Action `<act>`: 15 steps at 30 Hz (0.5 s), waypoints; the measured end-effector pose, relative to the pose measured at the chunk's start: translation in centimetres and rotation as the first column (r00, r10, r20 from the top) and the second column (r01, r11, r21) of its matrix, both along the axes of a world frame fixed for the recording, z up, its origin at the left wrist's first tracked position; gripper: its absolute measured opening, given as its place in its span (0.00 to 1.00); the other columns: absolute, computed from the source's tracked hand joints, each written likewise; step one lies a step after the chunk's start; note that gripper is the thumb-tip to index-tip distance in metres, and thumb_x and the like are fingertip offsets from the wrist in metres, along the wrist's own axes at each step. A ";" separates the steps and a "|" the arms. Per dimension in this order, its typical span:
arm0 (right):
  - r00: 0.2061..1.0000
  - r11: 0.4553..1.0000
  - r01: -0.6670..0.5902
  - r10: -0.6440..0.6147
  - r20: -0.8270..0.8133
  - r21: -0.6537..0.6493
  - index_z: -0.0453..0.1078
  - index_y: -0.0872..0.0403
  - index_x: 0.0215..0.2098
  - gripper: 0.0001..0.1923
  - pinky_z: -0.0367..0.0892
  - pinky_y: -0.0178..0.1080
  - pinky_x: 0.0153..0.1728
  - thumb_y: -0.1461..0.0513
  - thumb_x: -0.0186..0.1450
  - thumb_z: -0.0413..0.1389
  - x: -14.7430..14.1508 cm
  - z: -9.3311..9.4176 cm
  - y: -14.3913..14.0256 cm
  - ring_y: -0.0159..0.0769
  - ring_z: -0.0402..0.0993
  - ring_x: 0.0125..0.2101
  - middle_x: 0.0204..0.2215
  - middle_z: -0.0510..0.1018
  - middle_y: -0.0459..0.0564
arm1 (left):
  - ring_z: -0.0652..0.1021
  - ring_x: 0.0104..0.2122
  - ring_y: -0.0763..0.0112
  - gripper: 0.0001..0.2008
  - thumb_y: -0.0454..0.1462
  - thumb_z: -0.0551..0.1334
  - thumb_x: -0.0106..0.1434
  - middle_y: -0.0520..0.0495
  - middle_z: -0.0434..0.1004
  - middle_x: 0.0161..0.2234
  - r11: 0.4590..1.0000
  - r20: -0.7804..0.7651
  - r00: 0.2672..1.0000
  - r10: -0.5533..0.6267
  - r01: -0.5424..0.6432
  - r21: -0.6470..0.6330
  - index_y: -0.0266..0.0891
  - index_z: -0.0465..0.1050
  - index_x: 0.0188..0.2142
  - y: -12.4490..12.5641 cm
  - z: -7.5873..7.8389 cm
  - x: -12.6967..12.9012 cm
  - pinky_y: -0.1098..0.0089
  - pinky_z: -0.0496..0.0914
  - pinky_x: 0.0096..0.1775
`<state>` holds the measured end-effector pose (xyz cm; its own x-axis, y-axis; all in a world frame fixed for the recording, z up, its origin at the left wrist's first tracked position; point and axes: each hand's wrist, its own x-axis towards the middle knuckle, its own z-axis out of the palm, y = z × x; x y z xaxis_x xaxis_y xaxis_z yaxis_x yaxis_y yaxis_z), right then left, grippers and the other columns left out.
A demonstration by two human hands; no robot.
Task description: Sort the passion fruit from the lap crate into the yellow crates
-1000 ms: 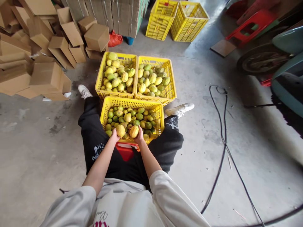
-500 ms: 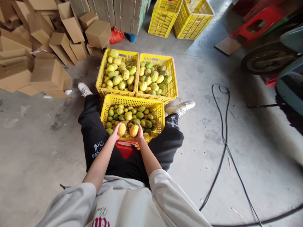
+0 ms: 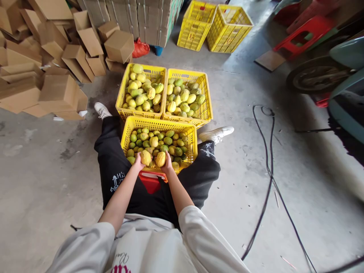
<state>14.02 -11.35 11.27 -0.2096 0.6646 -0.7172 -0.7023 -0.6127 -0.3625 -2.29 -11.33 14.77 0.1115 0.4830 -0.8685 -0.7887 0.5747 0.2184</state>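
Concrete floor (image 3: pixel 42 167) fills frame. Cardboard boxes (image 3: pixel 42 57) piled upper left. Scooter (image 3: pixel 335 76) at right edge, black cable (image 3: pixel 269 170) right of centre. Two full yellow crates (image 3: pixel 163 91) upper centre, side by side. Near crate (image 3: pixel 159 125) at centre, betw. person's knees, holds green & yellow fruit. L hand (image 3: pixel 138 163) curled round yellow fruit (image 3: pixel 146 157) at crate's near edge. R hand (image 3: pixel 167 163) curled round second fruit (image 3: pixel 160 159), just beside 1st, touching or not unclear.

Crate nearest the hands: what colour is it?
Yellow. The crate holds green and yellow fruit; the head view, the only one, shows it clearly.
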 end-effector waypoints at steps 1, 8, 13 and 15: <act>1.000 1.000 0.009 -0.009 0.003 -0.022 0.72 0.52 0.34 0.20 0.75 0.38 0.27 0.45 0.66 0.52 0.0 0.1 0.0 0.38 0.77 0.24 0.20 0.78 0.46 | 0.82 0.35 0.58 0.22 0.47 0.49 0.72 0.39 0.81 0.32 1.000 0.006 1.000 0.005 -0.005 0.004 0.35 0.75 0.46 0.0 0.1 0.0 0.62 0.78 0.36; 0.998 0.989 0.063 -0.066 -0.020 -0.130 0.73 0.54 0.33 0.22 0.76 0.41 0.27 0.45 0.67 0.51 -0.4 1.1 -0.1 0.40 0.77 0.23 0.20 0.78 0.50 | 0.82 0.32 0.64 0.17 0.48 0.56 0.71 0.45 0.79 0.30 1.000 -0.024 1.000 0.008 -0.008 0.013 0.37 0.73 0.41 0.0 0.9 0.1 0.63 0.79 0.37; 0.994 0.988 0.090 -0.096 -0.043 -0.125 0.72 0.54 0.32 0.23 0.74 0.38 0.26 0.45 0.68 0.50 -0.4 1.4 0.1 0.38 0.77 0.23 0.22 0.78 0.51 | 0.81 0.33 0.66 0.08 0.42 0.61 0.68 0.49 0.78 0.30 0.998 -0.085 0.994 0.067 -0.068 -0.003 0.41 0.72 0.42 0.0 1.3 0.2 0.66 0.79 0.37; 0.992 0.985 0.109 -0.116 -0.046 -0.130 0.72 0.54 0.31 0.22 0.73 0.37 0.25 0.46 0.69 0.49 -0.3 1.5 0.1 0.37 0.76 0.23 0.22 0.78 0.50 | 0.81 0.33 0.65 0.11 0.43 0.59 0.69 0.47 0.78 0.30 0.999 -0.040 0.998 0.046 -0.046 -0.016 0.39 0.73 0.44 0.0 1.4 0.1 0.65 0.79 0.37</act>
